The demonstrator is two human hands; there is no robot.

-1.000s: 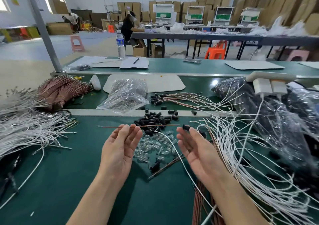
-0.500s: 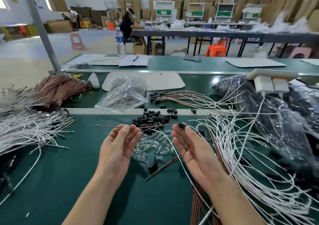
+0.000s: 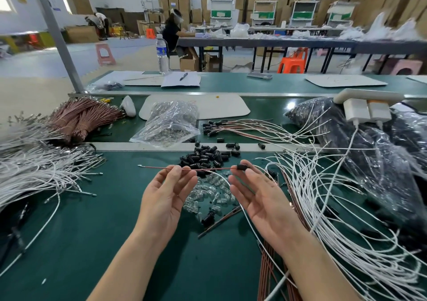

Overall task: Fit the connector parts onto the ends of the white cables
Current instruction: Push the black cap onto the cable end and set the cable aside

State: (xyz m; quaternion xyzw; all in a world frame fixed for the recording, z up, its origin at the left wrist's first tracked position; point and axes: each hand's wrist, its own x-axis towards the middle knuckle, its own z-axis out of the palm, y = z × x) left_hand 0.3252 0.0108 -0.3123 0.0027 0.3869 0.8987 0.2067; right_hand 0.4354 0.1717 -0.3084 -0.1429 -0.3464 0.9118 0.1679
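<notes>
Holding both palms up over the green table (image 3: 92,231), the person stretches a thin reddish wire (image 3: 208,168) level between the two hands. The left hand (image 3: 166,196) pinches this wire near its middle with thumb and fingertips, and the metal-tipped end sticks out past it to the left. The right hand (image 3: 261,199) pinches a black connector piece (image 3: 242,167) at its fingertips, with the other end of the reddish wire going into that piece. A single white cable (image 3: 223,177) curves down between the hands and under the right forearm; it seems to start at the connector piece, though the fingers hide the joint.

Just beyond the hands lies a pile of loose black connectors (image 3: 203,156), and below the wire a scatter of small clear parts (image 3: 208,192). A large heap of white cables (image 3: 323,208) spreads to the right of the right hand, and another heap (image 3: 34,169) lies at the far left. Farther back on the belt are a clear bag (image 3: 168,125) of small parts, a bundle of brown wires (image 3: 85,118), a row of wires with black ends (image 3: 231,127) and dark plastic bags (image 3: 346,143)
</notes>
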